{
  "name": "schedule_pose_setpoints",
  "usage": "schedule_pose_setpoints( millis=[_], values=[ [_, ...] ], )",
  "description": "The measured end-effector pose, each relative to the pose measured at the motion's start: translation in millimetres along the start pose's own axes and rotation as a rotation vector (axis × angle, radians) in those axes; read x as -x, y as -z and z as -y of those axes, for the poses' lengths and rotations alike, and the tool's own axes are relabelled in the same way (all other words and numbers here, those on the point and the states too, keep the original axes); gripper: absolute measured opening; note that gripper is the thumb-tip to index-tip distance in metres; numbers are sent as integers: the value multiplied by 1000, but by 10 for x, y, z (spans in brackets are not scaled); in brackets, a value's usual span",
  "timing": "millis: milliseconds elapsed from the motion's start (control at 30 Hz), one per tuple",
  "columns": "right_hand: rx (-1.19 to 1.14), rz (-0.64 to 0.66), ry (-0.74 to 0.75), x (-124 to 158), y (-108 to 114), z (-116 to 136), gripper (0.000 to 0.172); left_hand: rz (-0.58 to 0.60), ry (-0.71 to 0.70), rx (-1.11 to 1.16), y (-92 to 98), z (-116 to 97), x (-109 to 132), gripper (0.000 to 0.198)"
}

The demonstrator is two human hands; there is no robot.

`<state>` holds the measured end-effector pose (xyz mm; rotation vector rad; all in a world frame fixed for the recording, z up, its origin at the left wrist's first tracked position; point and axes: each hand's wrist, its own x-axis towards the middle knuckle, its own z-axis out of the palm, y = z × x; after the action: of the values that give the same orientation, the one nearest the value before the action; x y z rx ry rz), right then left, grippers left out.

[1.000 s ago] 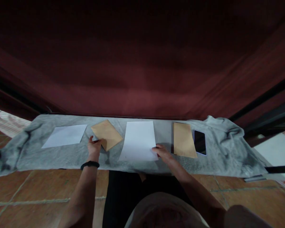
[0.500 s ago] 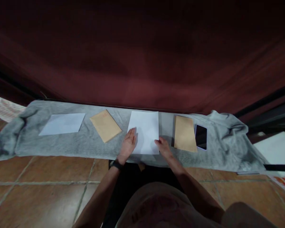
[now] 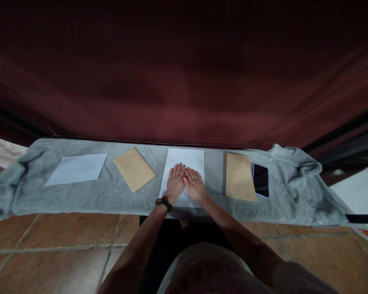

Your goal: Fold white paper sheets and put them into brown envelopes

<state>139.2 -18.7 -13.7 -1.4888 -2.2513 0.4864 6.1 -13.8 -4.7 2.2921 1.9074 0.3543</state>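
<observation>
A white sheet of paper (image 3: 185, 156) lies in front of me on a grey cloth, its long side running away from me. My left hand (image 3: 175, 182) rests flat on its middle, fingers stretched forward, a dark watch on the wrist. Beside it, and touching it at the fingers, my right hand (image 3: 195, 184) is pressed flat on the same paper. Neither hand grips anything. Whether one sheet or more lies under my palms, I cannot tell. To the left is a tilted brown envelope (image 3: 135, 170); to the right sits a stack of brown envelopes (image 3: 239, 176).
Another white sheet (image 3: 76, 169) lies at the far left of the grey cloth (image 3: 92, 200). A phone (image 3: 260, 180) with a dark screen touches the envelope stack's right side. Behind rises a dark red surface (image 3: 184, 102). Floor tiles (image 3: 64, 261) show below the cloth's front edge.
Both hands have moved inward from the paper's side edges onto its middle. My right hand has let go of the right edge and now lies flat. The view has shifted slightly.
</observation>
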Motion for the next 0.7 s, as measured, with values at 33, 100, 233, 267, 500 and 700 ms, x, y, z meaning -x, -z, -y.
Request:
schedule_pose_setpoints(
  millis=[33, 100, 233, 267, 500, 700],
  values=[
    [37, 8, -6, -41, -26, -19, 53, 8, 8, -11, -16, 25, -63, 57],
    [90, 0, -8, -118, -49, -91, 52, -14, 35, -26, -45, 93, -164, 58],
    [147, -79, -56, -318, -18, -280, 53, -106, 124, -22, -80, 275, -322, 60],
    [159, -98, -80, -376, -2, -327, 54, -121, 139, -15, -83, 326, -358, 60],
    [169, -130, -191, -677, 101, -537, 59, -179, 243, -19, -85, 462, -568, 64],
    [104, -110, -182, -991, 40, -297, 55, -73, 33, 12, -131, 184, -809, 60]
  ],
)
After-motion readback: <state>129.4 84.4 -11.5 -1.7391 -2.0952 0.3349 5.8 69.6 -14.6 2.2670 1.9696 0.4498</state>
